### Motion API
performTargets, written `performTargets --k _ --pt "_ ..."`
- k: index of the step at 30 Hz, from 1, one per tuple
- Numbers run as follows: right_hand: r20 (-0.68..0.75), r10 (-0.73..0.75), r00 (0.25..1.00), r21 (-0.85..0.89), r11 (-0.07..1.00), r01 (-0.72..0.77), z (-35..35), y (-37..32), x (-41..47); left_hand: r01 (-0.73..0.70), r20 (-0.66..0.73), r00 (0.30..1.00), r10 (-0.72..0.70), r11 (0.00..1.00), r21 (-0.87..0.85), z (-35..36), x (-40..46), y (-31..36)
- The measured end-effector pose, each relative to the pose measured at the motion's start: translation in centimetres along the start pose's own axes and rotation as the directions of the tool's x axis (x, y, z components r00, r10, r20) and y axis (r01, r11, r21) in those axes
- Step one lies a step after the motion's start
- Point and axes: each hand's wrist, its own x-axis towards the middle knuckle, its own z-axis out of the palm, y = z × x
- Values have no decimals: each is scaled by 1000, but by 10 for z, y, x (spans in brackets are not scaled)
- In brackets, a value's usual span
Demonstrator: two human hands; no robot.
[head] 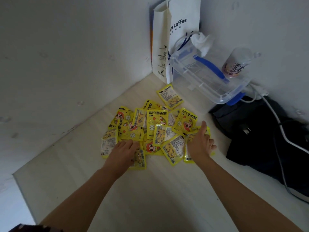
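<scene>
The pile of yellow hand-warmer packets lies in front of me on the pale table, pushed toward the corner where the two white walls meet. The packets overlap loosely, some showing the cartoon face and some the printed back.

My left hand rests palm down on the pile's near left edge. The near packet sits between its fingers and thumb, so I read it as pinched. My right hand is on the pile's right edge, well apart from the left, with most of the pile between them. Its thumb sticks out straight toward the far side and its fingers are curled down among the packets. I cannot tell from here whether they have closed on one.

Beyond the pile, a lone packet lies by itself, just short of a clear plastic box with blue latches. A crumpled tissue sits at the box's far end. Behind the box, a white paper bag printed with the word coffee stands upright in the corner.

A printed cup is just right of the box, against the wall. To the right of the pile lies a dark bag, with a white cable running across it.
</scene>
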Motion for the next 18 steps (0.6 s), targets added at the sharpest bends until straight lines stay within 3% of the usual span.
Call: performTargets --k 3,7,10,14,18 --pt "-42 -24 999 72 997 27 -2 4 1 -19 -20 1000 19 1000 4 0 -4 2" --pt "50 4 999 172 985 -13 -15 9 -1 -24 -8 1000 24 1000 4 -3 -7 8" --pt "80 -75 994 146 987 62 -19 13 -3 -53 -46 997 54 998 25 -2 -8 10" --pt "107 -214 971 304 937 173 -18 12 -6 -21 -43 999 22 999 28 -2 -10 8" --pt "225 -430 874 405 858 317 -22 7 -7 74 -4 997 -75 997 -38 -18 -13 6"
